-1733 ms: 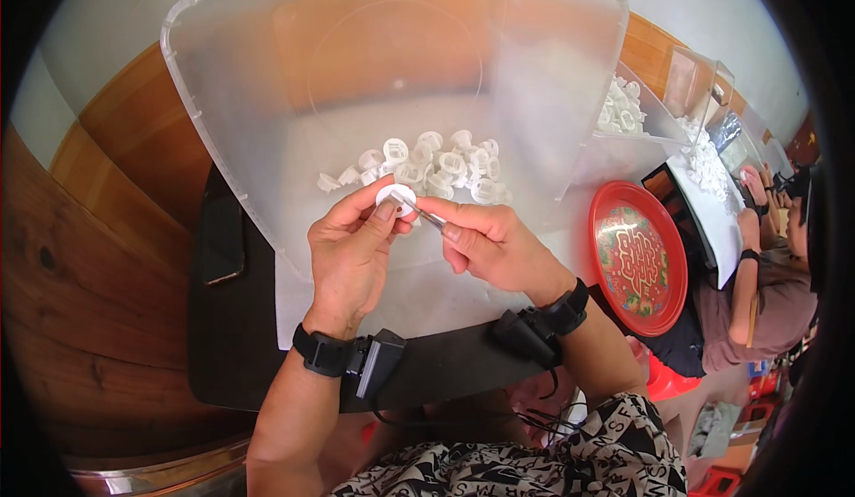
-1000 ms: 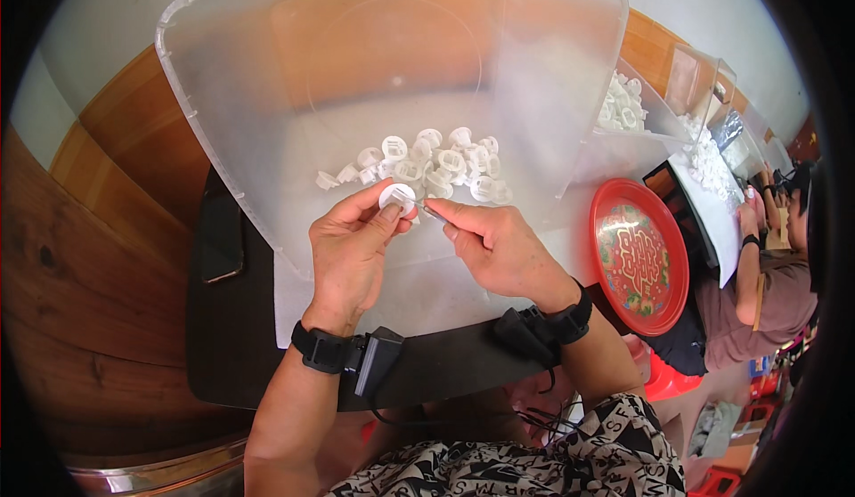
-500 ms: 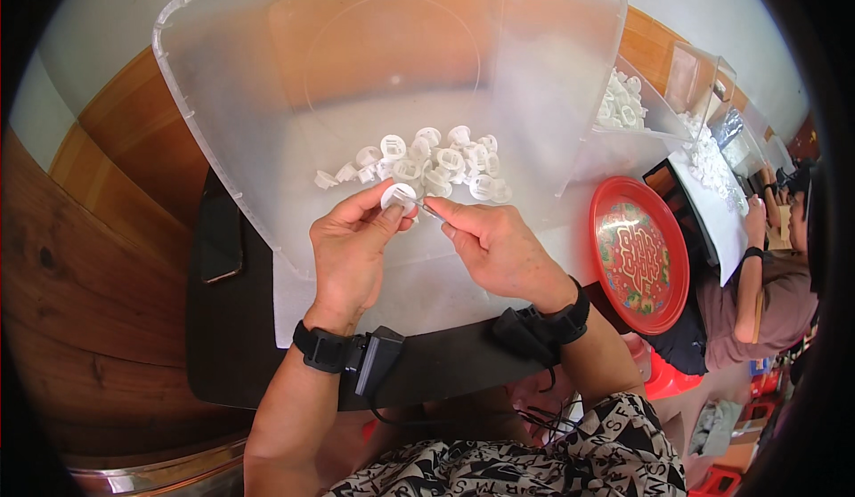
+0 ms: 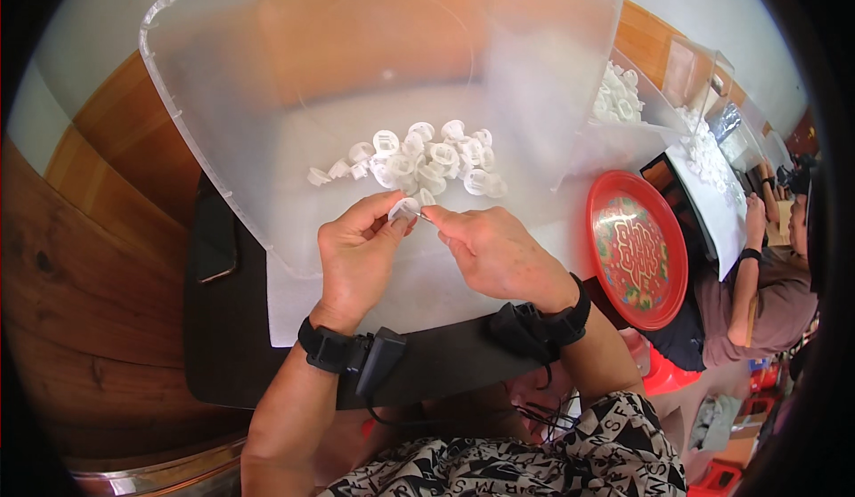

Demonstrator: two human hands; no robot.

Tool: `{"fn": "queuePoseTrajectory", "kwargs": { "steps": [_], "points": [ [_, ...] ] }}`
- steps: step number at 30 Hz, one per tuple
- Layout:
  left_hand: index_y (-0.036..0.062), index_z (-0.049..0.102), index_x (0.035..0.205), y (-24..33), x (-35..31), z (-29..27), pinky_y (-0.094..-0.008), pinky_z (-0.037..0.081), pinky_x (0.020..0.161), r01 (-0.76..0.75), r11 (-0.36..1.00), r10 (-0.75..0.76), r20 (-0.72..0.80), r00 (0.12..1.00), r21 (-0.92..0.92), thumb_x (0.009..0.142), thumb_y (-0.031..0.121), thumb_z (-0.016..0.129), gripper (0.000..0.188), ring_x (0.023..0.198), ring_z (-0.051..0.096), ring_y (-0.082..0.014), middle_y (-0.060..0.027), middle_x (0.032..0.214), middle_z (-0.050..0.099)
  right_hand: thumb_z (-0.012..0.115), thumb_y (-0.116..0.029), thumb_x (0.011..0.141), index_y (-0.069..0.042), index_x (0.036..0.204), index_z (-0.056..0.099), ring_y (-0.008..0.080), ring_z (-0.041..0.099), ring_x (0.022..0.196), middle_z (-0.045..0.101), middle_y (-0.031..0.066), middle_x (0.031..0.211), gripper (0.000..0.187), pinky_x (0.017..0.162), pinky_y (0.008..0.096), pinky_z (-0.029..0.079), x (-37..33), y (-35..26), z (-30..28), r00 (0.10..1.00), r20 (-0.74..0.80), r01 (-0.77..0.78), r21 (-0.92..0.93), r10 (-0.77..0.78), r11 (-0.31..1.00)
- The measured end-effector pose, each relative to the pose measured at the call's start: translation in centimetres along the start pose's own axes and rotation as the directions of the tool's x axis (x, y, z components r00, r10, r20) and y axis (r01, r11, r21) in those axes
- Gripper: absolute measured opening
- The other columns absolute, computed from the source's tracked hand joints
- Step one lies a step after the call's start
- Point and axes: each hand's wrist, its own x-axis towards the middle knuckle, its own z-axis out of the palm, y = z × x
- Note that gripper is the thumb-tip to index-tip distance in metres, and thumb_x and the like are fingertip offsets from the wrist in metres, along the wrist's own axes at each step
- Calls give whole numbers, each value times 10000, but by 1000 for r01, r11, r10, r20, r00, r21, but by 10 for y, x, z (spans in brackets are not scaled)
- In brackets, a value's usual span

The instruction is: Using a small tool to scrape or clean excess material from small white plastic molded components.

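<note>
Between its thumb and fingers, my left hand (image 4: 361, 243) pinches a small round white plastic part (image 4: 406, 206). My right hand (image 4: 499, 243) is closed on a thin metal tool (image 4: 422, 215), whose tip meets the right edge of that part; most of the tool is hidden by my fingers, so its kind does not show. Just beyond both hands lies a pile of similar white plastic parts (image 4: 434, 157), inside a large translucent plastic bin (image 4: 223, 141) tipped on its side toward me.
A red round tray (image 4: 595, 256) with a patterned middle stands to the right. Behind it a clear box (image 4: 655, 123) holds more white parts. A dark phone (image 4: 216, 246) lies at the left on the black table (image 4: 240, 346). At far right a co-worker (image 4: 757, 310) sits.
The white part in my left hand has turned, showing its face at a steeper tilt. My hands have shifted slightly, and the whole view has moved a little.
</note>
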Motion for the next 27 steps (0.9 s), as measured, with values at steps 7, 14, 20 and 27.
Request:
{"fn": "queuePoseTrajectory", "kwargs": {
  "steps": [7, 14, 20, 27],
  "points": [
    [-60, 577, 1057, 1, 6, -1, -306, 512, 781, 81, 996, -81, 8, 997, -32, 815, -79, 542, 245, 841, 617, -195, -133, 960, 623, 475, -51, 838, -3, 1115, 553, 280, 542, 535, 554, 167, 613, 291, 502, 360, 412, 4, 3, 4, 998, -37, -45, 217, 54, 975],
    [-64, 554, 1088, 8, 6, -3, -299, 509, 795, 39, 962, -53, -42, 998, -270, 797, -100, 550, 294, 876, 614, -189, -137, 958, 625, 432, -91, 898, -47, 1198, 529, 44, 389, 541, 459, -15, 587, 319, 487, 222, 347, 7, -9, -6, 936, 195, -348, 636, 292, 689],
    [-58, 546, 1090, 9, 7, 0, -341, 501, 838, 17, 969, -25, -33, 999, -246, 798, -106, 538, 297, 944, 602, -242, -154, 1009, 605, 434, -125, 924, -110, 1240, 515, 32, 392, 498, 491, -23, 594, 327, 457, 189, 346, 7, -9, -4, 943, 196, -330, 643, 269, 691],
    [-77, 550, 1089, 6, 6, 2, -302, 493, 831, -4, 958, -19, -75, 997, -286, 779, -127, 560, 314, 910, 608, -200, -163, 987, 622, 431, -114, 922, -112, 1256, 497, 47, 413, 535, 482, -20, 597, 341, 496, 205, 369, 6, -5, 5, 961, 160, -277, 633, 228, 723]
  ]
}}
